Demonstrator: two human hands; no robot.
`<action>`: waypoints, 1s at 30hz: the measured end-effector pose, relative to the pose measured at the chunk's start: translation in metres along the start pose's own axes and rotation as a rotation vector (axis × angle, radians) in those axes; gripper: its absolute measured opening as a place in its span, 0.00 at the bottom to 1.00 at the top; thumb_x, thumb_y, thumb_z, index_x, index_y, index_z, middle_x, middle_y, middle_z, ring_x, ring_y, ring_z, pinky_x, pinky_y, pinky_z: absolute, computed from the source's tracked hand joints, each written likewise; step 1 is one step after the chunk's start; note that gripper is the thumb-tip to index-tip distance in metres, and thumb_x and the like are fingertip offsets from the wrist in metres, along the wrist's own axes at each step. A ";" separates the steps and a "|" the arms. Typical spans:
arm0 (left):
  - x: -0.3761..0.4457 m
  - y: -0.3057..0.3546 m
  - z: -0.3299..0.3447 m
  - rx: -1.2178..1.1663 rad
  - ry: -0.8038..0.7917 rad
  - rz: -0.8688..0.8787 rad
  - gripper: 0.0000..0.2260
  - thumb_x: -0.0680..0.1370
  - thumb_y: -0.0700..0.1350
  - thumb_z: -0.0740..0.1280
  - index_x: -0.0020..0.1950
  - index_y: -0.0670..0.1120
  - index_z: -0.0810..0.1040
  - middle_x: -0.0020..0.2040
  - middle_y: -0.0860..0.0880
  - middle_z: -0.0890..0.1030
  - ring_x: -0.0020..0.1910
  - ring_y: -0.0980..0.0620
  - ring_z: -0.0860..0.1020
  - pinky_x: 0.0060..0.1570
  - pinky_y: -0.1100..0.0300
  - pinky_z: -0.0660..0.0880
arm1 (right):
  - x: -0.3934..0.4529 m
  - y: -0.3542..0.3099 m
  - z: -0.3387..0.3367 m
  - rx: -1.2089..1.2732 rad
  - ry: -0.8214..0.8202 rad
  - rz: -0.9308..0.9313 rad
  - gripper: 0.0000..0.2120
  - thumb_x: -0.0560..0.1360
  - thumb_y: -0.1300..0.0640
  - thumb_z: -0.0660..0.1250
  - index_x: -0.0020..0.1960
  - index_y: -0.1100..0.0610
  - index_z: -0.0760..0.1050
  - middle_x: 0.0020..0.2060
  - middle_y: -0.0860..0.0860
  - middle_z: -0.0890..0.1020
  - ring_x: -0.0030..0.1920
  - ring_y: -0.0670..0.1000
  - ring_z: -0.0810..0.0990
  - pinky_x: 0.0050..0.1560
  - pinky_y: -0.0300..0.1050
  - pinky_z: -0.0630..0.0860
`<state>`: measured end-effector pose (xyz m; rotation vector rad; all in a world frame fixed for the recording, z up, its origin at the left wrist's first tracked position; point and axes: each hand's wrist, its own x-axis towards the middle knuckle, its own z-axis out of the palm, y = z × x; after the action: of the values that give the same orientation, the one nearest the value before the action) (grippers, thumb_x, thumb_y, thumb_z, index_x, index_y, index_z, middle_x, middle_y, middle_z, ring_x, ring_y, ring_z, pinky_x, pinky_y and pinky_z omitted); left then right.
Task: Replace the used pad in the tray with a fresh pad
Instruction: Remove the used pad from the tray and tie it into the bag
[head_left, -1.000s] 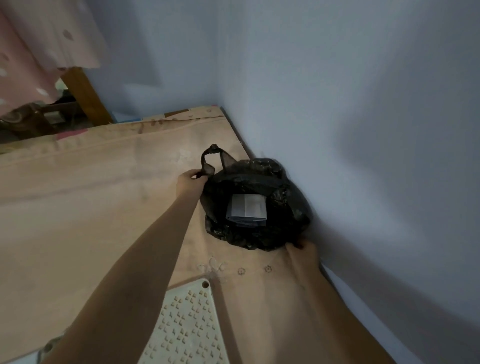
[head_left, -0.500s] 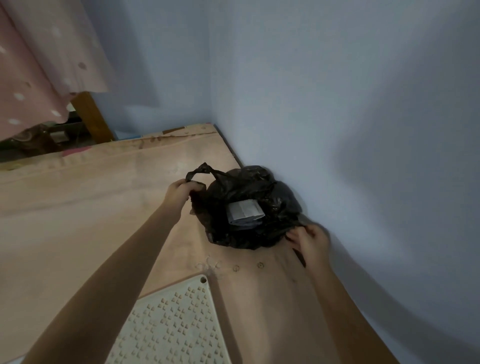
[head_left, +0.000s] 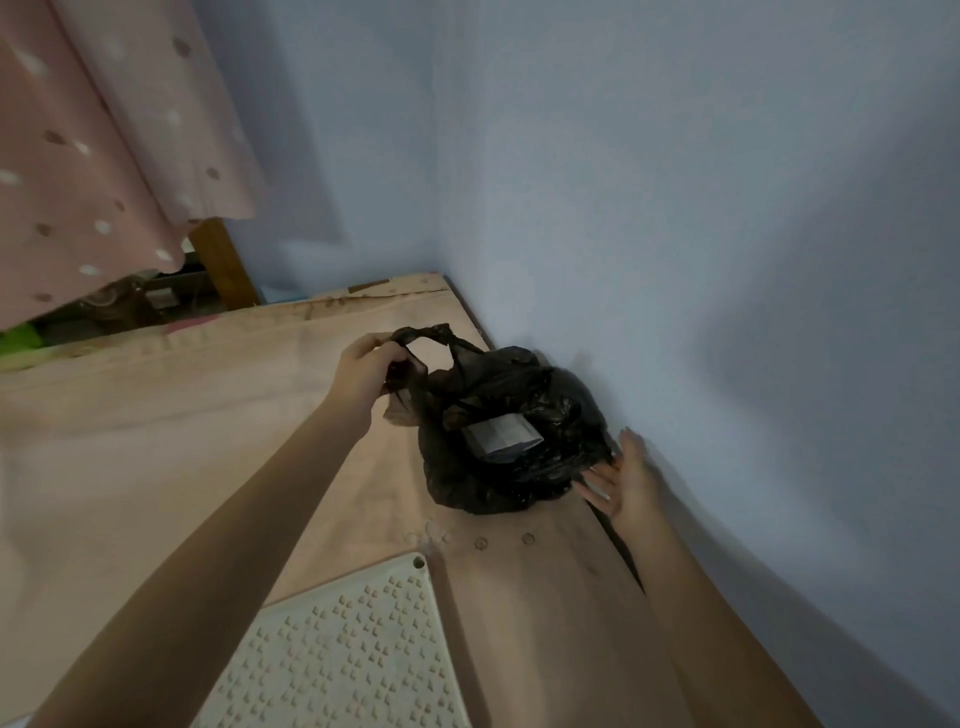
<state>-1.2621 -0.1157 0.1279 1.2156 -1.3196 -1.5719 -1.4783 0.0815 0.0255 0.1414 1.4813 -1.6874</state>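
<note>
Both arms are bare from the lower frame edge up to the hands, with no sleeve in view on either. The left hand (head_left: 363, 371) shows no ring, watch or band. The right hand (head_left: 621, 480) has fairly long, pale nails on its slim fingers; its wrist is bare too.

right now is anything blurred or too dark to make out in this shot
Head view: dim, bluish light; the right hand is motion-smeared; the black bag is too dark for detail beyond a pale packet; the left hand on its handle is fairly sharp; wide-angle bends the wall.
</note>
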 end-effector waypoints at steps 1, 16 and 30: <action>-0.003 0.003 -0.001 0.041 -0.017 -0.003 0.05 0.73 0.36 0.65 0.39 0.44 0.77 0.34 0.46 0.78 0.35 0.49 0.77 0.35 0.60 0.75 | 0.000 0.000 0.000 -0.024 -0.001 -0.003 0.19 0.75 0.42 0.65 0.58 0.55 0.74 0.51 0.56 0.80 0.48 0.53 0.81 0.43 0.48 0.79; 0.004 0.005 -0.057 -0.211 0.386 -0.007 0.11 0.80 0.42 0.61 0.59 0.41 0.76 0.52 0.44 0.80 0.51 0.49 0.79 0.51 0.57 0.77 | -0.019 -0.016 -0.018 -0.182 0.052 -0.294 0.07 0.76 0.54 0.67 0.48 0.58 0.78 0.44 0.56 0.82 0.43 0.54 0.83 0.36 0.42 0.81; -0.028 0.013 -0.062 -0.204 0.283 0.130 0.07 0.76 0.35 0.63 0.39 0.43 0.76 0.41 0.45 0.78 0.48 0.45 0.77 0.54 0.56 0.76 | -0.067 -0.049 -0.006 -0.347 0.057 -0.804 0.06 0.74 0.64 0.67 0.50 0.57 0.73 0.42 0.48 0.82 0.47 0.45 0.82 0.42 0.30 0.76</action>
<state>-1.1950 -0.1095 0.1448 1.1516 -1.0103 -1.3497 -1.4712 0.1171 0.1005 -0.6828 2.0026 -1.9837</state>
